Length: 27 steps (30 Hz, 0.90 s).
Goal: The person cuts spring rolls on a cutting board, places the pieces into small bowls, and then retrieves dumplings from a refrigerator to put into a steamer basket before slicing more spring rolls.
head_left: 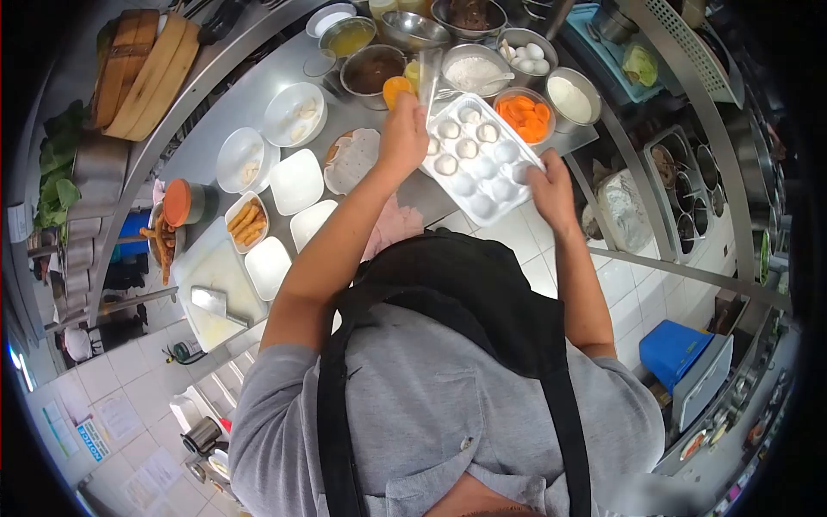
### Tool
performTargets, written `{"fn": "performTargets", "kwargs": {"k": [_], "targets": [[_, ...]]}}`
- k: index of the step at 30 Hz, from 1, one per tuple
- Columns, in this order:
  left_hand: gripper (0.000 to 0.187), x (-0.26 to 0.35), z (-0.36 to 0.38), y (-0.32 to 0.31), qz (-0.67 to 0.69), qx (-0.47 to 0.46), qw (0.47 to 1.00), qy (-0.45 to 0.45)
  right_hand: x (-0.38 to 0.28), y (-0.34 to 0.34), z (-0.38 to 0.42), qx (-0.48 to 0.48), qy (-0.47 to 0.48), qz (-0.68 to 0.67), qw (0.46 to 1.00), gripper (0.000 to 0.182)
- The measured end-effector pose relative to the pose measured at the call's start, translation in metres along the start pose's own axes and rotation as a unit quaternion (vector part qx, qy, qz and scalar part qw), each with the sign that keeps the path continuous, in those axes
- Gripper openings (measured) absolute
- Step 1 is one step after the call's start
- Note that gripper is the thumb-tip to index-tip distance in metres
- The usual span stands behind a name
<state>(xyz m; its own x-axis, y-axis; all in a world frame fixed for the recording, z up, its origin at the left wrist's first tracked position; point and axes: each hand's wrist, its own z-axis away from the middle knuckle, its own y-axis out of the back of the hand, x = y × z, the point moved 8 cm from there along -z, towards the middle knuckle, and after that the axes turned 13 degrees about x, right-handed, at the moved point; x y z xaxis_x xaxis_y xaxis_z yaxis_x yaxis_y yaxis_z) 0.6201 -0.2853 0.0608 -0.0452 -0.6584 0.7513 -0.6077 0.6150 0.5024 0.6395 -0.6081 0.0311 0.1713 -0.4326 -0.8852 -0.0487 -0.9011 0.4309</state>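
I hold a white plastic egg tray [491, 185] over the steel counter [258, 95], tilted, with several white eggs sitting in its cups. My left hand [403, 138] grips the tray's left edge near the far corner. My right hand [550, 191] holds the tray's right, nearer corner. Both forearms reach out from my grey shirt and black apron.
Just beyond the tray stand bowls of sliced carrot [525, 116], flour [474, 73], eggs [527, 56], white liquid [570, 95] and brown sauce [372, 69]. White dishes [295, 181], fried sticks [245, 222] and a board with a cleaver [215, 302] lie left. A blue bin [680, 349] stands on the floor at right.
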Motion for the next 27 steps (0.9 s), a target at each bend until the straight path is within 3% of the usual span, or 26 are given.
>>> {"fn": "performTargets", "kwargs": {"k": [1, 3, 4, 6, 10, 13, 14, 18, 20, 22, 23, 25, 27], "targets": [[0.011, -0.006, 0.0, 0.013, 0.047, 0.043, 0.996, 0.068, -0.002, 0.006, -0.002, -0.005, 0.002, -0.002, 1.0, 0.01], [0.018, -0.024, -0.001, 0.029, 0.102, 0.088, 0.987, 0.088, -0.022, 0.014, -0.006, -0.046, 0.002, -0.074, 0.996, 0.007], [0.025, -0.043, 0.004, 0.023, 0.176, 0.031, 0.961, 0.211, -0.026, 0.017, -0.011, -0.052, 0.005, -0.076, 0.996, 0.007], [0.045, -0.04, 0.026, 0.016, 0.364, -0.053, 0.842, 0.394, -0.028, 0.015, -0.018, -0.092, -0.036, -0.143, 0.985, 0.007], [0.05, -0.036, 0.066, 0.044, 0.389, -0.092, 0.812, 0.425, -0.04, -0.005, -0.031, -0.164, -0.026, -0.169, 0.972, 0.008], [0.04, -0.024, 0.085, 0.063, 0.34, -0.184, 0.85, 0.358, -0.037, -0.032, -0.035, -0.225, 0.012, -0.144, 0.964, 0.009], [0.036, -0.033, 0.092, 0.069, 0.324, -0.188, 0.84, 0.394, -0.04, -0.041, -0.035, -0.233, 0.013, -0.142, 0.962, 0.009], [0.043, -0.036, 0.122, 0.093, 0.321, -0.161, 0.829, 0.429, -0.047, -0.08, -0.032, -0.273, 0.033, -0.116, 0.954, 0.012], [0.039, -0.042, 0.133, 0.107, 0.359, -0.059, 0.805, 0.468, -0.056, -0.095, -0.03, -0.292, 0.031, -0.127, 0.948, 0.014], [0.037, -0.042, 0.142, 0.116, 0.349, -0.041, 0.816, 0.458, -0.087, -0.101, -0.026, -0.205, 0.247, 0.108, 0.941, 0.027], [0.035, -0.042, 0.144, 0.12, 0.336, -0.033, 0.829, 0.446, -0.109, -0.107, -0.018, -0.213, 0.252, 0.106, 0.938, 0.027], [0.033, -0.048, 0.149, 0.124, 0.328, 0.01, 0.849, 0.414, -0.192, -0.104, 0.019, -0.102, 0.457, 0.159, 0.869, 0.044], [0.034, -0.043, 0.148, 0.134, 0.335, 0.057, 0.854, 0.395, -0.229, -0.117, 0.052, -0.168, 0.498, 0.086, 0.846, 0.044]]}}
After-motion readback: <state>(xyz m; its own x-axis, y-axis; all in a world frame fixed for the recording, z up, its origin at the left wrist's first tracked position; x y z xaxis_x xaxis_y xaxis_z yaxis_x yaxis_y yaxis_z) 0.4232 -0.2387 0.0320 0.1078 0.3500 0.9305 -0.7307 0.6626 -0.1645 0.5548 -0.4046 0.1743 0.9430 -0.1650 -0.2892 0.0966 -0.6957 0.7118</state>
